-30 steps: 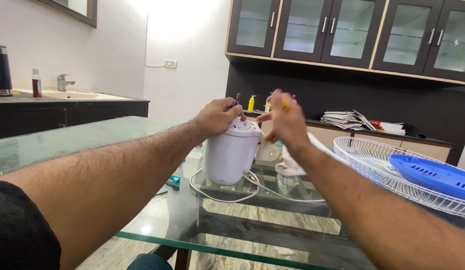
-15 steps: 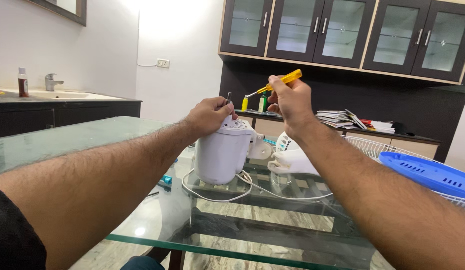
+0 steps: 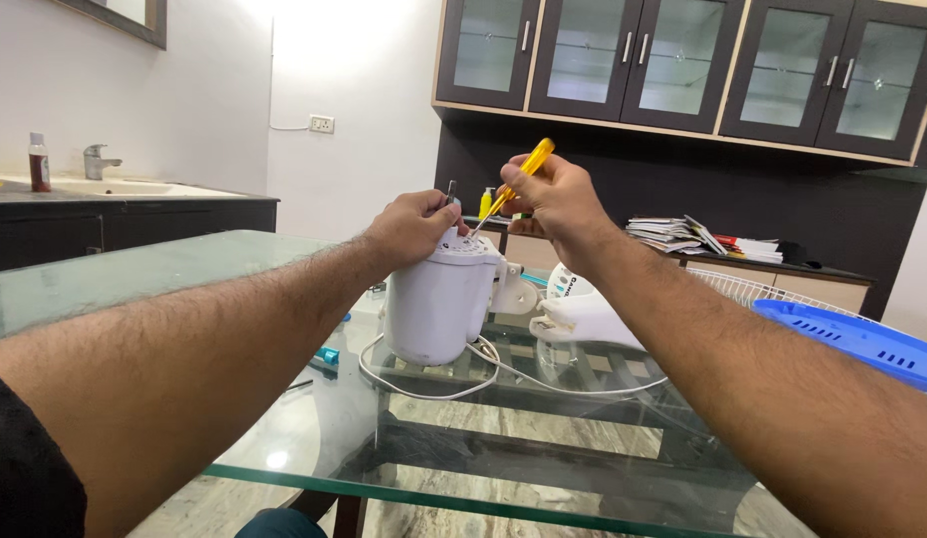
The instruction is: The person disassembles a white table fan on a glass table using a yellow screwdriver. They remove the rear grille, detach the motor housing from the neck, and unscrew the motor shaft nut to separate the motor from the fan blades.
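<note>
glass table: white cylindrical motor housing upright, left hand pressed on top; right hand pinching yellow screwdriver

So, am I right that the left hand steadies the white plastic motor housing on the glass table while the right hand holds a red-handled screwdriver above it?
Not quite: the head view shows the screwdriver's handle is yellow, not red. The left hand steadies the white plastic motor housing on the glass table while the right hand holds the yellow-handled screwdriver above it.

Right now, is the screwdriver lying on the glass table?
No, the right hand holds the yellow-handled screwdriver raised above the white motor housing.
</note>
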